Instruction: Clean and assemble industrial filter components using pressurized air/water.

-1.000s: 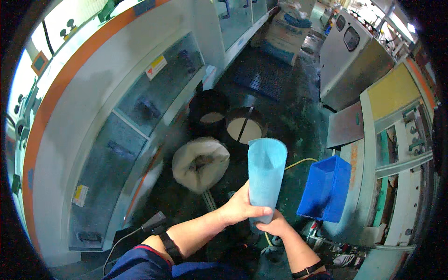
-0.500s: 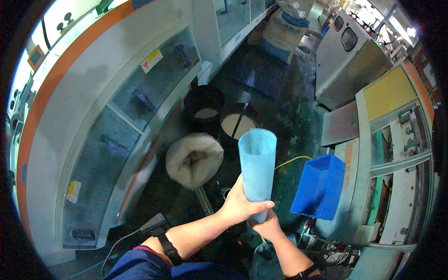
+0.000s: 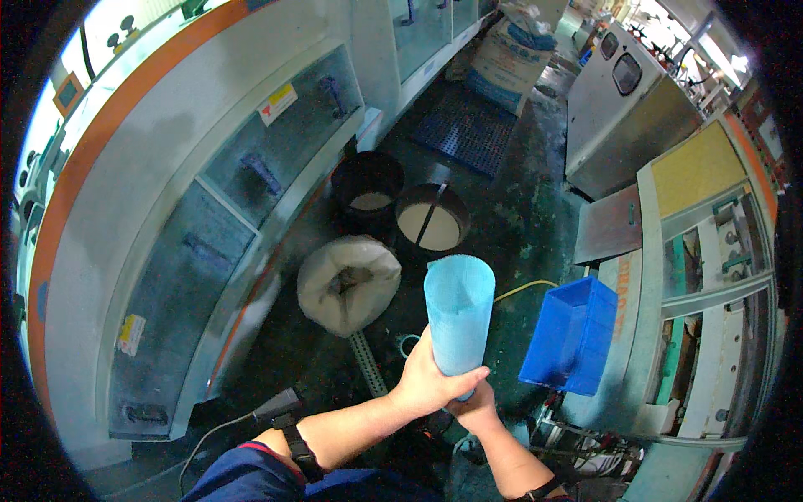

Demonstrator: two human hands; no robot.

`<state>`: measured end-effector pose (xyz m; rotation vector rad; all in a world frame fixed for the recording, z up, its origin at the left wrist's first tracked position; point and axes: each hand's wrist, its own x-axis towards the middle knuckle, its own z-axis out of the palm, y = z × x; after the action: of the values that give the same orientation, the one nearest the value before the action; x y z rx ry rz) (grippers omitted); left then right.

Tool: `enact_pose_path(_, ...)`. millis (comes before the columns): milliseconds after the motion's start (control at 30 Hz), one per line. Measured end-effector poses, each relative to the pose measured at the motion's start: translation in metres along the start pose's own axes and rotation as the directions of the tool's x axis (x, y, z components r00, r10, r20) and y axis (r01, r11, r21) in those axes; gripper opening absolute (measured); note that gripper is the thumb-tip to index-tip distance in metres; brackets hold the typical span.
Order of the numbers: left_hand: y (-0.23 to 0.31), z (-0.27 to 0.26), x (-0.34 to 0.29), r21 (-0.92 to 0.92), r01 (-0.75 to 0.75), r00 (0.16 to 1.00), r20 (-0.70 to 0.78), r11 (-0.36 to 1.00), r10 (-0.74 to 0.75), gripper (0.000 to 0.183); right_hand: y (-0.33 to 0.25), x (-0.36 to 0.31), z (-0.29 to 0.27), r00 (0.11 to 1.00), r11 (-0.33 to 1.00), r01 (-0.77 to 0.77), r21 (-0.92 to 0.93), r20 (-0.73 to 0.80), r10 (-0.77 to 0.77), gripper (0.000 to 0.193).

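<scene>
Above the dark floor (image 3: 523, 213), left grip (image 3: 424, 378) and right grip (image 3: 477, 407) closely clasp a pale-blue, hollow, open-topped tube (image 3: 459, 322).

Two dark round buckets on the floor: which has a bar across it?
The right-hand bucket, the one nearer the blue tube: a dark bar crosses over its pale contents. The left bucket shows no bar.

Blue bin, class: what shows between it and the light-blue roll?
The head view shows a yellow hose or cable against dark floor between roll and bin.
</scene>
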<state>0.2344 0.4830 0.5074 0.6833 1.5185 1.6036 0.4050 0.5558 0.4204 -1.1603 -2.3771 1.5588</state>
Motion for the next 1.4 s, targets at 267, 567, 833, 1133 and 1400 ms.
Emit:
enact_pose_path(267, -0.003, -0.009, -0.010, -0.009, 0.006, 0.987, 0.159, 1.000, -0.005, 0.079, 0.025, 0.006, -0.017, 0.944, 0.997, 0.070, 0.036, 0.321, -0.078, 0.077)
enact_pose_path(567, -0.030, 0.003, -0.014, -0.094, 0.010, 1.000, 0.025, 0.996, -0.008, 0.076, 0.027, -0.006, -0.013, 0.938, 0.994, -0.037, 0.099, 0.348, 0.000, 0.079)
enact_pose_path(833, -0.045, 0.006, -0.009, -0.154, 0.085, 0.990, -0.102, 0.984, -0.101, 0.075, 0.008, -0.012, 0.016, 0.969, 0.975, -0.213, 0.063, 0.141, 0.202, 0.068)
enact_pose_path(1133, -0.039, 0.003, -0.006, -0.164, -0.018, 0.997, 0.075, 0.986, 0.031, 0.076, 0.043, -0.013, 0.000, 0.958, 0.990, -0.029, 0.138, 0.286, -0.012, 0.077)
enact_pose_path(1400, -0.040, 0.029, -0.014, -0.116, 0.014, 0.992, -0.122, 0.993, -0.028, 0.074, 0.033, -0.022, 0.009, 0.987, 0.993, -0.078, 0.094, 0.151, 0.063, 0.082)
